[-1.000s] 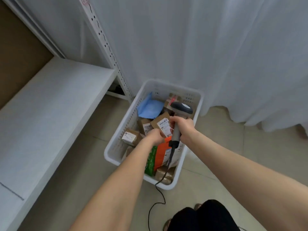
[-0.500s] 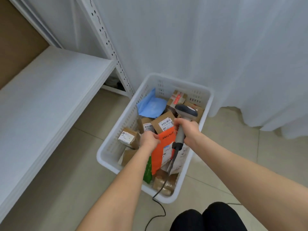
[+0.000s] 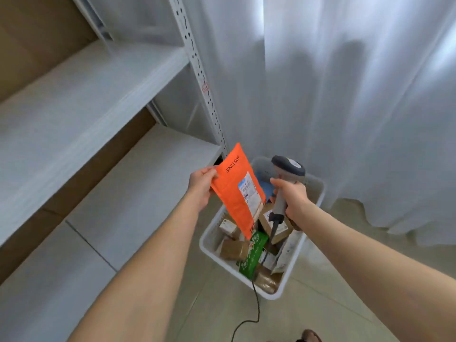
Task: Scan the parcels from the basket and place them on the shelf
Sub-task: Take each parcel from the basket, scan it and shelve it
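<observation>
Your left grip [image 3: 201, 186] pinches the orange parcel [image 3: 232, 196] by its edge, up over the basket [image 3: 209, 234], near the lower shelf [image 3: 148, 183]. Right grip [image 3: 293, 197] clenched round scanner [image 3: 287, 166] handle, head just beside pkg's label.

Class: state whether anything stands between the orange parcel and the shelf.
Nothing visible does. The left hand holds the orange parcel above the basket, and only open air separates it from the shelf to its left.
</observation>
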{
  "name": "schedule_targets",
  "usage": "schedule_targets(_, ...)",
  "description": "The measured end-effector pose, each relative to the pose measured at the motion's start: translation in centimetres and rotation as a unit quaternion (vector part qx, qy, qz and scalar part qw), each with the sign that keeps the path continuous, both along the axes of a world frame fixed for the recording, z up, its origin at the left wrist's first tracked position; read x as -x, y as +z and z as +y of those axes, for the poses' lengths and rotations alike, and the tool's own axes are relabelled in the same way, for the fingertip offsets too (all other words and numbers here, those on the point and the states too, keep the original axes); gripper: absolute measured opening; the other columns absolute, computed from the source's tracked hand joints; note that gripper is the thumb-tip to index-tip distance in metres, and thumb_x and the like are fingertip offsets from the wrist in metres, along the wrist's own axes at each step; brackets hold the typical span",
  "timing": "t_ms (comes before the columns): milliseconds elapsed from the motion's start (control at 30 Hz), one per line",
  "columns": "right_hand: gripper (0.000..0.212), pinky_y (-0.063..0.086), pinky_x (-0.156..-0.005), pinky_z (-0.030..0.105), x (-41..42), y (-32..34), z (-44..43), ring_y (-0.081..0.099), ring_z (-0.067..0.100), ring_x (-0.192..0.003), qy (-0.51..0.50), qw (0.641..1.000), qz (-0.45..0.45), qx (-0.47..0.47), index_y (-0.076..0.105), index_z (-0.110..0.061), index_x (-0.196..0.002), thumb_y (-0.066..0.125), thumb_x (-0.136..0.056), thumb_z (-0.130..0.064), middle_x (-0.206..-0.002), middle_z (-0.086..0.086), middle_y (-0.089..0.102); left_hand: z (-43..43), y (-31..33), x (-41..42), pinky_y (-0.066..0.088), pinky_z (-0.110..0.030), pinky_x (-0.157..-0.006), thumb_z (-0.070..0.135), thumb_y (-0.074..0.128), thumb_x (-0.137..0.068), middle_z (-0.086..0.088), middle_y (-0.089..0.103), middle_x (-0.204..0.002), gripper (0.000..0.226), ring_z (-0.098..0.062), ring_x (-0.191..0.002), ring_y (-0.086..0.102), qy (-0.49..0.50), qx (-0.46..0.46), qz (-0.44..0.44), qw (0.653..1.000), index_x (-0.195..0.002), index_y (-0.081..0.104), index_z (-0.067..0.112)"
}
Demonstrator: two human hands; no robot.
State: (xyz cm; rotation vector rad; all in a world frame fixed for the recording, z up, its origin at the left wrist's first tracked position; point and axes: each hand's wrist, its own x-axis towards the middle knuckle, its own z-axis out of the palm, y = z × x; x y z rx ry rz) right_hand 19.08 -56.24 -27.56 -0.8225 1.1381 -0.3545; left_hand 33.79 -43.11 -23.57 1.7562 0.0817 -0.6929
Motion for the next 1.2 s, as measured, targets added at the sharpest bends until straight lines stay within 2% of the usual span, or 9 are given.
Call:
schedule_targets(167, 0.035, 0.059, -0.075, 0.05, -0.3, 9.0, 1.3, 0.069, 0.033, -0.076, 0.025, 0.999, -0.015, 0.019, 0.064, -0.004, -0.106, 0.074, -0.073, -0.001, -0.086, 0.016, 0.07, 2.0, 10.1, -0.8, 0.04, -0.013, -0.043, -0.008, 0.042, -0.083, 0.007, 0.056, -0.043, 0.031, -0.01, -0.045, 0.049, -0.006, 0.041, -0.006, 0.999, -0.069, 0.058, 0.015)
schedule_targets(367, 0.034, 0.056, -0.07, 0.041, -0.2, 15.7, 3.9, 0.067, 0.028, -0.081, 0.053, 0.994, -0.089, 0.033, 0.059, -0.01, -0.114, 0.071, -0.083, -0.006, -0.097, 0.013, 0.069, 3.1, 18.0, -1.0, 0.047, -0.026, -0.061, -0.005, 0.045, -0.084, -0.002, 0.06, -0.073, 0.03, -0.013, -0.063, 0.055, -0.013, 0.094, -0.053, 0.994, -0.079, 0.063, 0.018)
schedule_targets(533, 0.022, 0.053, -0.089, 0.054, -0.2, 18.3, 5.6, 0.066, 0.036, -0.102, 0.025, 0.995, -0.091, 0.044, 0.06, -0.014, -0.097, 0.067, -0.083, 0.002, -0.113, 0.019, 0.066, 4.6, 20.9, -1.4, 0.054, -0.027, -0.062, -0.001, 0.054, -0.087, -0.005, 0.063, -0.082, 0.021, -0.014, -0.068, 0.06, -0.001, 0.103, -0.103, 0.989, -0.095, 0.063, 0.016)
schedule_targets(633, 0.023, 0.055, -0.084, 0.051, 0.0, 19.5, 6.0, 0.067, 0.034, -0.1, 0.014, 0.996, -0.077, 0.034, 0.057, -0.014, -0.099, 0.066, -0.084, 0.001, -0.108, 0.015, 0.067, 6.2, 21.2, -0.3, 0.057, -0.038, -0.077, 0.014, 0.068, -0.086, -0.012, 0.069, -0.103, 0.027, -0.024, -0.086, 0.068, -0.04, 0.104, -0.053, 0.992, -0.112, 0.061, 0.011)
schedule_targets(700, 0.03, 0.056, -0.083, 0.051, 0.2, 20.1, 6.0, 0.068, 0.033, -0.098, 0.002, 0.996, -0.084, 0.023, 0.057, -0.011, -0.108, 0.067, -0.082, 0.001, -0.107, 0.015, 0.068, 7.8, 20.9, 1.0, 0.056, -0.037, -0.074, 0.021, 0.072, -0.083, -0.012, 0.069, -0.11, 0.037, -0.023, -0.09, 0.068, -0.118, 0.067, -0.011, 0.991, -0.117, 0.06, 0.013)
schedule_targets(800, 0.027, 0.056, -0.084, 0.053, 0.7, 20.8, 5.9, 0.068, 0.033, -0.094, -0.01, 0.995, -0.097, 0.024, 0.056, -0.013, -0.102, 0.067, -0.081, 0.002, -0.103, 0.016, 0.068, 9.7, 20.2, 2.8, 0.055, -0.036, -0.075, 0.016, 0.075, -0.08, -0.01, 0.069, -0.112, 0.043, -0.024, -0.095, 0.068, -0.223, -0.006, 0.018, 0.975, -0.12, 0.06, 0.013)
schedule_targets(933, 0.02, 0.051, -0.065, 0.035, 2.0, 21.7, 6.5, 0.058, 0.02, -0.072, 0.009, 0.991, -0.103, 0.079, 0.056, -0.017, -0.088, 0.064, -0.084, 0.001, -0.083, 0.008, 0.059, 9.5, 20.1, 4.0, 0.051, -0.036, -0.079, 0.006, 0.073, -0.08, -0.012, 0.066, -0.117, 0.043, -0.026, -0.098, 0.064, -0.152, -0.003, -0.038, 0.988, -0.121, 0.06, 0.006)
schedule_targets(1067, 0.015, 0.048, -0.048, 0.026, 4.2, 22.5, 8.4, 0.055, 0.015, -0.049, 0.084, 0.984, -0.132, 0.086, 0.057, -0.008, -0.089, 0.061, -0.083, 0.004, -0.068, 0.009, 0.061, 8.4, 19.9, 4.8, 0.049, -0.035, -0.077, 0.006, 0.07, -0.084, -0.014, 0.066, -0.117, 0.036, -0.028, -0.099, 0.064, -0.096, -0.03, -0.076, 0.992, -0.119, 0.061, 0.003)
schedule_targets(1200, 0.008, 0.047, -0.044, 0.023, 5.5, 23.1, 10.3, 0.053, 0.015, -0.044, 0.155, 0.975, -0.135, 0.085, 0.058, -0.004, -0.09, 0.06, -0.085, 0.001, -0.059, 0.009, 0.06, 7.4, 19.5, 5.3, 0.052, -0.04, -0.087, 0.007, 0.069, -0.085, -0.014, 0.067, -0.116, 0.032, -0.03, -0.102, 0.065, -0.075, -0.045, -0.085, 0.993, -0.116, 0.062, 0.004)
